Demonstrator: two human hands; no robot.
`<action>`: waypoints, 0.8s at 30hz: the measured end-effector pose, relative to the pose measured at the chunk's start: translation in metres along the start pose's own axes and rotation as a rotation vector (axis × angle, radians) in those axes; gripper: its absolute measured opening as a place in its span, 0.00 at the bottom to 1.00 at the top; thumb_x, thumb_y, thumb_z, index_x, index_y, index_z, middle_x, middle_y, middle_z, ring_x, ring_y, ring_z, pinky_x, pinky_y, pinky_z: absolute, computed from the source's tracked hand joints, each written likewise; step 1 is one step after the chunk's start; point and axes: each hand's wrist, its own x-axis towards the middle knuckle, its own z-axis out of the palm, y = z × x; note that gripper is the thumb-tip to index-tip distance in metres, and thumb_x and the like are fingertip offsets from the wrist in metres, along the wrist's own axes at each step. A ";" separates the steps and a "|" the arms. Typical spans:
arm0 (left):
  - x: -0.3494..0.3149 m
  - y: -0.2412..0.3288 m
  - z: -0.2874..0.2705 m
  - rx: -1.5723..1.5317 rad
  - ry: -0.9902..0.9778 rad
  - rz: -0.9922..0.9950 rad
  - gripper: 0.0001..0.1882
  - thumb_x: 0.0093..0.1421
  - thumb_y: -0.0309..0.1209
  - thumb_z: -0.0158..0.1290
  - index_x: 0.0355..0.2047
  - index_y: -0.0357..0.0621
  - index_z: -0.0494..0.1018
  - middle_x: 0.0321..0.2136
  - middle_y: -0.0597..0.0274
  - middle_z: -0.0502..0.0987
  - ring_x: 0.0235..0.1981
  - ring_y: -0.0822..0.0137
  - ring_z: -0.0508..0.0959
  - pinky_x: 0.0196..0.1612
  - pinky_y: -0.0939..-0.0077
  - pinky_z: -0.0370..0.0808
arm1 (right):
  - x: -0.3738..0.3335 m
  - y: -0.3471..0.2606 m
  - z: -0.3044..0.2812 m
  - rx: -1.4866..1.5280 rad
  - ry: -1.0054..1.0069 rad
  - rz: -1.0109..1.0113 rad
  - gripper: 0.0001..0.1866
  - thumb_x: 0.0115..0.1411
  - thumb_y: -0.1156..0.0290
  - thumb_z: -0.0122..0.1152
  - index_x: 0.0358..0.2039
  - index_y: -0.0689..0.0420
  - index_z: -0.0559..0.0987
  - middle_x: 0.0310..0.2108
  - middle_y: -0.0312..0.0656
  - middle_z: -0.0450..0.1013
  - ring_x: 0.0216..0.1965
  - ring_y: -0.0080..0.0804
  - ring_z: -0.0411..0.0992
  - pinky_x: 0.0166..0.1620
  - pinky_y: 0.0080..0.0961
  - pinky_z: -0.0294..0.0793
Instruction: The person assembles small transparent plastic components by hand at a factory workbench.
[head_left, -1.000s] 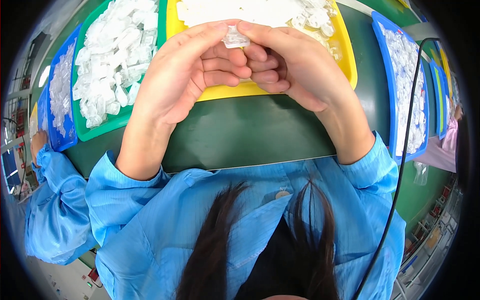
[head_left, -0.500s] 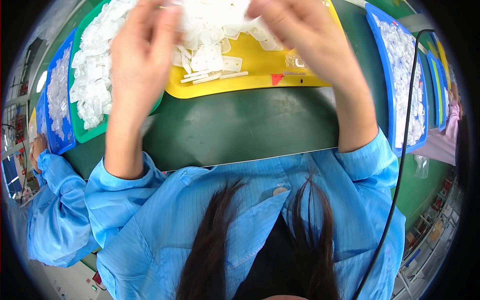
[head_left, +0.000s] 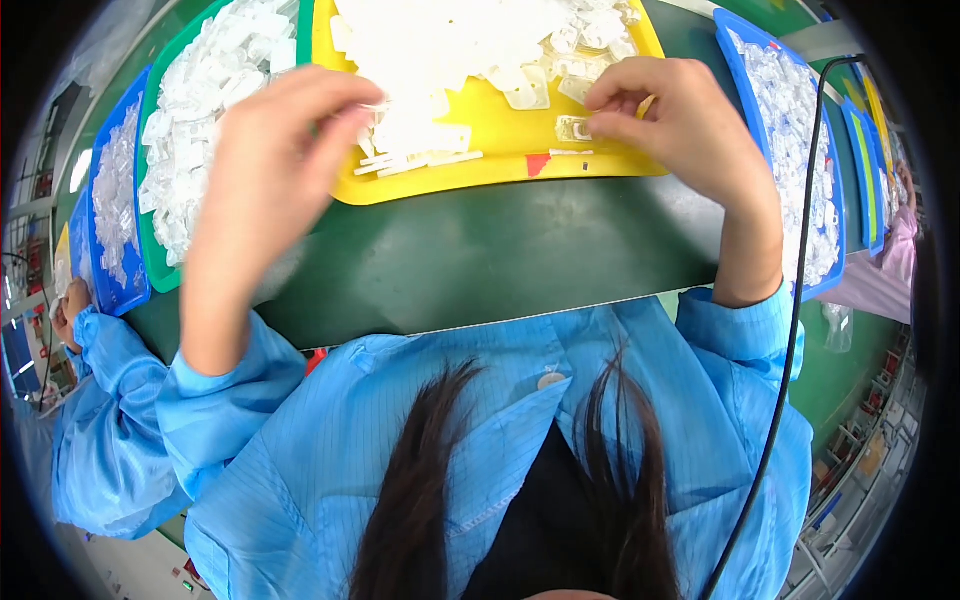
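Note:
My left hand [head_left: 275, 150], blurred by motion, reaches over the left rim of a yellow tray [head_left: 480, 178]. Its thumb and forefinger point at a heap of flat white plastic pieces [head_left: 430, 60], partly washed out by glare; whether they hold one I cannot make out. At the tray's right side is my right hand [head_left: 685, 130], forefinger and thumb slightly apart and the other fingers curled. Its thumb tip is at a small clear plastic piece [head_left: 573, 128] lying in the tray. More clear pieces [head_left: 600, 35] lie beyond this hand.
On the left stand a green tray [head_left: 165, 270] of translucent parts and a blue tray [head_left: 120, 298] of clear parts. Another blue tray [head_left: 745, 35] of clear parts stands right. A black cable [head_left: 805, 280] hangs at the right. A co-worker's blue sleeve [head_left: 115, 400] shows at left.
Both hands have come nearer to me from the tray's far middle and moved apart, left hand leftward, right hand rightward. The right hand is now beside the clear piece.

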 end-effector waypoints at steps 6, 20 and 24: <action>0.003 0.012 0.025 0.078 0.048 -0.124 0.05 0.49 0.25 0.55 0.24 0.37 0.71 0.20 0.55 0.74 0.23 0.60 0.76 0.25 0.73 0.72 | -0.001 -0.005 0.018 -0.118 0.084 -0.089 0.09 0.49 0.76 0.60 0.32 0.64 0.77 0.28 0.44 0.72 0.28 0.34 0.70 0.34 0.25 0.69; 0.018 0.004 0.016 0.243 -0.277 0.340 0.14 0.46 0.17 0.53 0.34 0.41 0.73 0.36 0.61 0.68 0.40 0.59 0.69 0.42 0.69 0.69 | -0.002 0.013 0.017 -0.181 -0.003 -0.221 0.10 0.51 0.76 0.58 0.35 0.62 0.78 0.22 0.48 0.73 0.22 0.35 0.71 0.29 0.25 0.69; 0.017 -0.004 0.018 0.303 -0.237 0.409 0.15 0.47 0.21 0.54 0.37 0.41 0.72 0.37 0.61 0.70 0.40 0.60 0.70 0.43 0.71 0.69 | -0.001 0.015 0.016 0.002 -0.072 -0.018 0.08 0.49 0.71 0.61 0.27 0.63 0.77 0.18 0.44 0.71 0.18 0.30 0.69 0.25 0.22 0.68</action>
